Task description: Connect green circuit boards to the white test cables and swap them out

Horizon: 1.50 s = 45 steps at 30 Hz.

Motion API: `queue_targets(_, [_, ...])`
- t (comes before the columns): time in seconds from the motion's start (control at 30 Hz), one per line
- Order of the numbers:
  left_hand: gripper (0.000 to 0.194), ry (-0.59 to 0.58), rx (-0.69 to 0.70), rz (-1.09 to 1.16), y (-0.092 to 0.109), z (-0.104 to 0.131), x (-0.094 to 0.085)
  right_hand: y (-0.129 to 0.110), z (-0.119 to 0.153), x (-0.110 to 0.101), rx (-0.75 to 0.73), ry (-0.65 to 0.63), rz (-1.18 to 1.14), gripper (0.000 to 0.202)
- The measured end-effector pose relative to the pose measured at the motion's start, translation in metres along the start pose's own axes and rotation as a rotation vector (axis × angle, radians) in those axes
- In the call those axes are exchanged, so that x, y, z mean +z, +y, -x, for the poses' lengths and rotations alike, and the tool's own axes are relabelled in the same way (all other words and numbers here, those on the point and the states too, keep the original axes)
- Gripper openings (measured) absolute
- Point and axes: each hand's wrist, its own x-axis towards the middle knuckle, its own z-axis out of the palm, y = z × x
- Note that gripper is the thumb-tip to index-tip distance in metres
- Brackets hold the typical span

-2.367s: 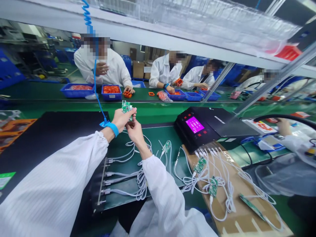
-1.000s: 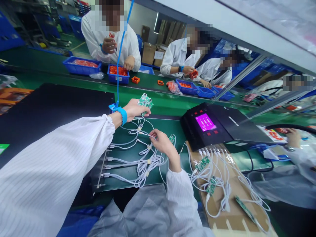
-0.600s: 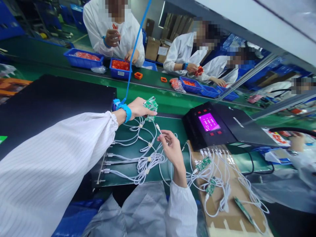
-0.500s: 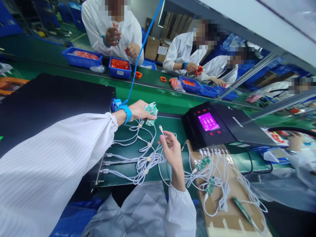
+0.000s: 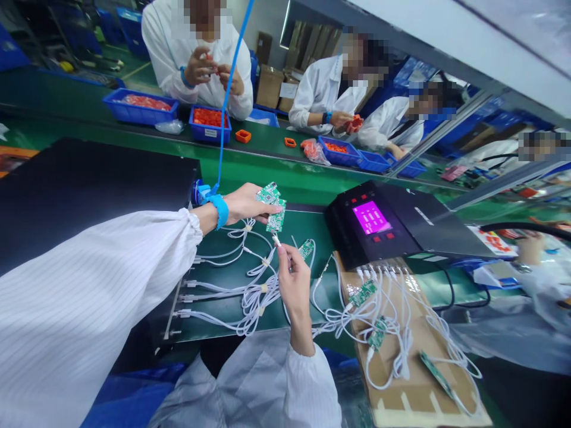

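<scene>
My left hand (image 5: 250, 203), with a blue wrist strap on its wrist, is closed on green circuit boards (image 5: 276, 217) that overlap. Just below them my right hand (image 5: 293, 274) pinches a white USB cable (image 5: 277, 241) near its plug. The plug tip is at the boards' lower edge; I cannot tell whether it is inserted. Another circuit board (image 5: 306, 249) lies on the green bench (image 5: 232, 241) behind my right hand. Bundled white cables (image 5: 257, 296) lie below my left hand.
A black box (image 5: 98, 190) stands at left, and a black tester (image 5: 370, 223) with a lit pink screen at right. Cabled circuit boards (image 5: 362, 293) rest on cardboard (image 5: 401, 404). Across the line, people in white coats handle orange parts beside blue bins (image 5: 209, 132).
My right hand has moved left, bringing the cable plug to the boards' lower edge. The boards in my left hand are fanned out more, and the board behind my right hand is now visible.
</scene>
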Motion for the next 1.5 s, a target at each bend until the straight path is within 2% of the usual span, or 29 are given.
queue_targets(0.13, [0.022,-0.019,0.006,0.048,0.003,0.002,0.002,-0.001,-0.001,0.001,0.011,0.009,-0.018,0.041])
queue_targets(0.33, [0.018,0.025,0.008,0.068,0.004,0.001,0.001,0.002,-0.002,0.000,0.045,0.060,-0.034,0.043])
queue_targets(0.8, [0.023,0.017,0.001,0.119,0.002,0.000,0.001,0.006,-0.002,0.001,0.058,0.048,-0.068,0.046])
queue_targets(1.17, [0.020,0.028,-0.034,0.044,0.005,0.003,0.002,0.007,0.001,0.008,0.040,0.245,-0.158,0.035])
queue_targets(1.5, [0.025,0.043,-0.042,0.031,0.004,0.002,0.001,-0.001,0.005,0.013,-0.023,0.287,-0.085,0.032])
